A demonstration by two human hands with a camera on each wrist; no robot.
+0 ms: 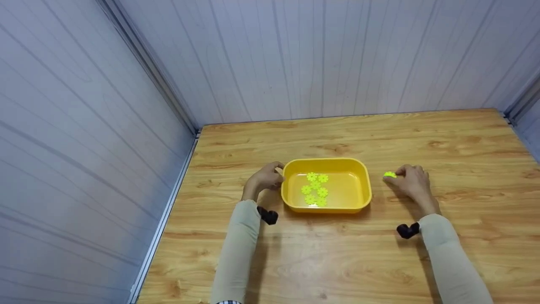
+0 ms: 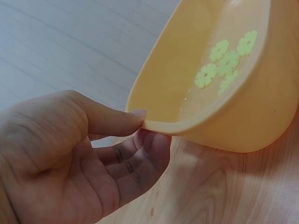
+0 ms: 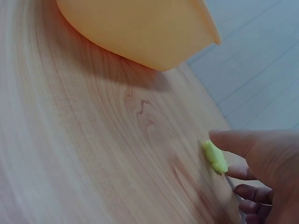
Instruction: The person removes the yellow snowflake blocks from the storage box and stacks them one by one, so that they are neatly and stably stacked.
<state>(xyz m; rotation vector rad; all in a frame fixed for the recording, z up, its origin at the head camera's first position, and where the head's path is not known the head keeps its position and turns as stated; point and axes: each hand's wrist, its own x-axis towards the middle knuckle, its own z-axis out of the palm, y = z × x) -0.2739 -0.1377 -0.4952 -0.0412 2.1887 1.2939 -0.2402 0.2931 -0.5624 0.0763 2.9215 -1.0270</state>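
Note:
A yellow plastic basin [image 1: 358, 202] sits on the wooden table, with several bright yellow-green flower-shaped pieces [image 1: 316, 185] lying on the left part of its floor. At the basin's left end, my left hand [image 1: 267, 177] pinches the rim; the left wrist view shows the thumb [image 2: 117, 121] on top and curled fingers [image 2: 135, 168] beneath. To the right of the basin and apart from it, my right hand [image 1: 413, 182] pinches one more flower-shaped piece [image 1: 390, 174] between thumb and forefinger. That piece [image 3: 215, 157] appears edge-on in the right wrist view, low over the tabletop.
The wooden tabletop [image 1: 320, 253] extends around the basin. A pale panelled wall [image 1: 295, 63] rises behind it, and another wall [image 1: 76, 147] runs along the left side. Small black devices [image 1: 407, 231] are worn at both wrists.

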